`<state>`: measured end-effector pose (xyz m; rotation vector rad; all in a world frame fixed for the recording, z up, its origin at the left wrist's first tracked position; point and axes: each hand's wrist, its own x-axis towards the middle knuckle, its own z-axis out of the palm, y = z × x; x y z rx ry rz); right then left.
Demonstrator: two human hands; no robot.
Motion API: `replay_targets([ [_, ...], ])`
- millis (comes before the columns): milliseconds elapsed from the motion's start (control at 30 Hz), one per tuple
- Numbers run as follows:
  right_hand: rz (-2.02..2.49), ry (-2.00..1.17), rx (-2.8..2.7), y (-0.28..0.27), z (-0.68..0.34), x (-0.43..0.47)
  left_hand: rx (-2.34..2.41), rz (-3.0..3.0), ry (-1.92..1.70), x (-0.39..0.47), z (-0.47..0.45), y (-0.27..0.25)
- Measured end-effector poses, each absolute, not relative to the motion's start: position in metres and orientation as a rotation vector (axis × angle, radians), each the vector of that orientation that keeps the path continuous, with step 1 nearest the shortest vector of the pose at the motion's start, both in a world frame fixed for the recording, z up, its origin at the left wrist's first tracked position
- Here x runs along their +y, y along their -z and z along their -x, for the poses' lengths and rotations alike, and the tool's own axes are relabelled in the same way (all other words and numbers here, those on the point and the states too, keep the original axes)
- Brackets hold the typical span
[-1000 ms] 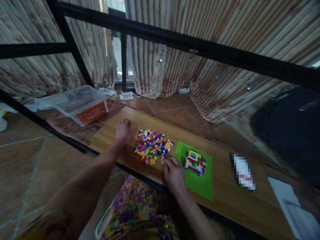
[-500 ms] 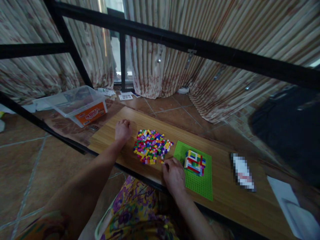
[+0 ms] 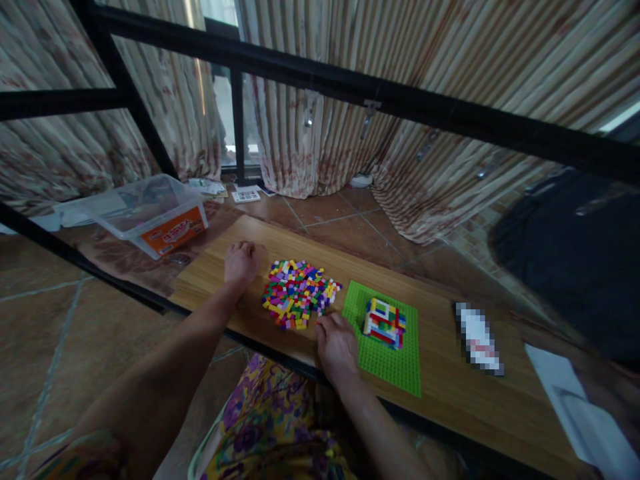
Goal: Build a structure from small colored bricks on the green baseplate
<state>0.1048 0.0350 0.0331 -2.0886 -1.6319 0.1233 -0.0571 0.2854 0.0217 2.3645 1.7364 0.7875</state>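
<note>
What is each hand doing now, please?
Left hand: closed in a fist, resting on the table beside the brick pile.
Right hand: by the pile; grip unclear.

Hands: 2, left hand (image 3: 241, 263) & right hand (image 3: 336, 343).
Loose brick pile (image 3: 298, 293): 1, too many pcs to count.
Green baseplate (image 3: 387, 357): 1.
Brick build (image 3: 384, 323) on plate: 1.
Clear plastic tub (image 3: 153, 213): 1, on floor.
Wooden table (image 3: 450, 393): 1.

arms: bare, no sleeves | garment (image 3: 280, 427): floral print, yellow, purple, green
</note>
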Motion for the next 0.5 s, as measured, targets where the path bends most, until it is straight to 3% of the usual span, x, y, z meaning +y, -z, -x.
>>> replay_targets([
  [500,2.066,-0.058,-1.526,-0.020,-0.098,0.033,1.739,-2.352,-0.770,0.285,0.058,-0.021],
])
